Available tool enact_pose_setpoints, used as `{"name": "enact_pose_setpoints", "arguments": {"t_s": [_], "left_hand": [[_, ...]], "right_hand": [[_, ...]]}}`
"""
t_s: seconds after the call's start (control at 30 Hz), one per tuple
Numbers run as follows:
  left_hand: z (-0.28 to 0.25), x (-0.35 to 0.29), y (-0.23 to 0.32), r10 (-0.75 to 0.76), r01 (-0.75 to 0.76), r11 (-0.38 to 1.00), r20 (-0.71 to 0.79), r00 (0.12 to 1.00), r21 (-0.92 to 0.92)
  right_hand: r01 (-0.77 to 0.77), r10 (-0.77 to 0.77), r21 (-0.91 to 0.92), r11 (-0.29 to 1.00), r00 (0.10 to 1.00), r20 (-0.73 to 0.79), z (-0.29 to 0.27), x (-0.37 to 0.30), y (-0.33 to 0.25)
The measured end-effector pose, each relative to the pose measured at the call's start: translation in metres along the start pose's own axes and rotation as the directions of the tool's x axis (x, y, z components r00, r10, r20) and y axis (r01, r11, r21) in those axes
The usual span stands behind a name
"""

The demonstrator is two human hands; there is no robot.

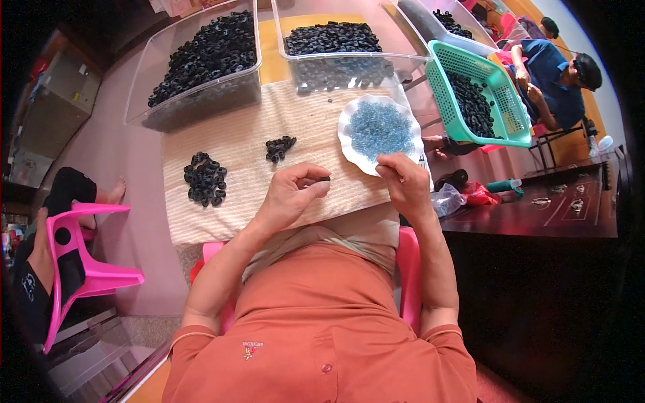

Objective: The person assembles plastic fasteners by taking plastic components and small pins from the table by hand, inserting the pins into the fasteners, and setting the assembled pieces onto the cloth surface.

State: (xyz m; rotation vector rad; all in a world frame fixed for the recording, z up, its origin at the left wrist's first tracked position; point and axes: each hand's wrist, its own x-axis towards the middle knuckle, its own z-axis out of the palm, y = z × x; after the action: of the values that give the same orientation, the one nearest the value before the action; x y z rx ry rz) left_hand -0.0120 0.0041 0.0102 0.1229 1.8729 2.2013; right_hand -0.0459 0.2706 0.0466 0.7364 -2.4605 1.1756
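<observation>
Standing far left was a bright pink chair (111,271), a person's bare leg (104,195) beside it. Next came a big clear bin (208,107), loaded with small black ring-like parts, set on the far left part of the surface (269,50), which a cream striped cloth (255,114) mostly covered. Nearer, on the cloth, lay a loose pile of black parts (205,178), then a smaller cluster (279,149) right of it, just past the left hand (290,193). Left thumb and forefinger were pinched on one dark piece (324,178), held over the cloth, mostly hidden by the fingers. A lone dark bit (330,101) lay farther back, in front of a second clear bin (342,74) of black parts. Right of that sat a white wavy-rimmed plate (346,134) spread with pale blue see-through beads (379,127). The right hand (408,185) was at the plate's near edge, fingertips bunched; can't tell if they gripped a bead. Both hands were apart from each other. Farther right: a green basket (510,121) holding more black parts, a red bag (480,195), a dark cabinet (524,221), and a co-worker in a blue shirt (551,80), hands raised in front.
</observation>
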Motion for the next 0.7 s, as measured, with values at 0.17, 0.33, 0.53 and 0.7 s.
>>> {"name": "enact_pose_setpoints", "arguments": {"t_s": [0.17,0.33,0.53,0.7], "left_hand": [[0.002,-0.001,-0.003,0.027,-0.027,0.998,0.0,1.0,-0.053],[0.004,-0.003,-0.002,0.04,-0.042,0.994,-0.023,0.999,-0.104],[0.006,-0.006,0.003,-0.138,0.086,0.845,-0.06,0.989,-0.528],[0.012,-0.01,0.006,-0.184,0.134,0.746,-0.008,0.983,-0.652]], "right_hand": [[-0.017,0.009,0.155,0.988,0.999,0.052,0.009,-0.001,-0.011],[-0.052,0.035,0.227,0.972,0.996,0.079,0.023,-0.005,-0.015],[-0.103,0.076,0.358,0.928,0.993,0.088,0.04,-0.007,-0.036],[-0.028,0.025,0.324,0.946,1.0,0.012,0.055,-0.008,-0.043]]}}
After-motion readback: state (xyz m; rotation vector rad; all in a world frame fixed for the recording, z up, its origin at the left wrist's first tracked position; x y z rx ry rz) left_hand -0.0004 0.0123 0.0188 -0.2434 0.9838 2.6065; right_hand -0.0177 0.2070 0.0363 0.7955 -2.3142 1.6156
